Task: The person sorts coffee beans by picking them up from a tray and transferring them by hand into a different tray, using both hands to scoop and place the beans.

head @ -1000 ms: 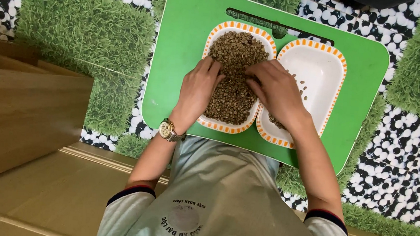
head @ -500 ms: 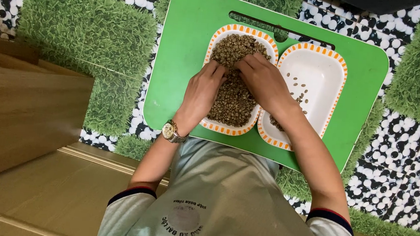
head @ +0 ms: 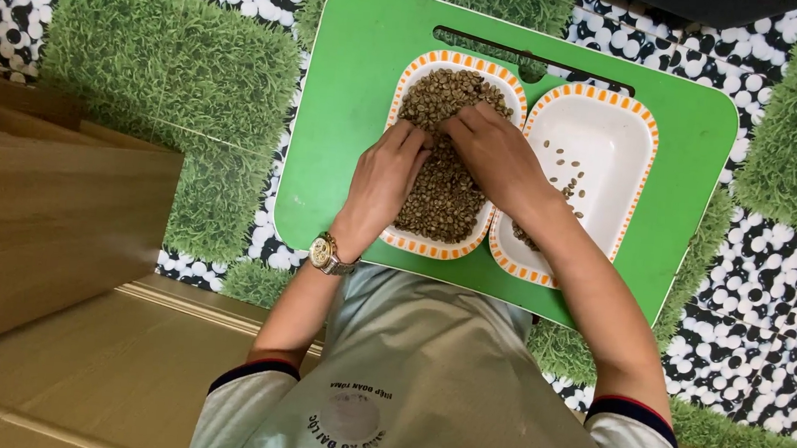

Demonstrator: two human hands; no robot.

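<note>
Two white dishes with orange-striped rims stand side by side on a green tray table (head: 341, 106). The left dish (head: 457, 61) is heaped with brownish-green beans (head: 438, 199). The right dish (head: 615, 127) holds only a few scattered beans (head: 563, 175). My left hand (head: 385, 176), with a gold watch on its wrist, rests in the bean heap with fingers bent into it. My right hand (head: 494, 156) reaches across from the right and lies on the same heap, fingertips close to those of the left hand. Whether either hand pinches a bean is hidden.
The green tray table has a long slot (head: 535, 55) along its far edge. Around it lies a mat of artificial grass squares (head: 165, 54) and black-and-white pebble print (head: 771, 310). Wooden steps (head: 40, 205) are at the left, wooden flooring near my body.
My right hand has slid left from the gap between the dishes onto the full dish's heap, uncovering the few beans in the right dish. My left hand has shifted slightly up.
</note>
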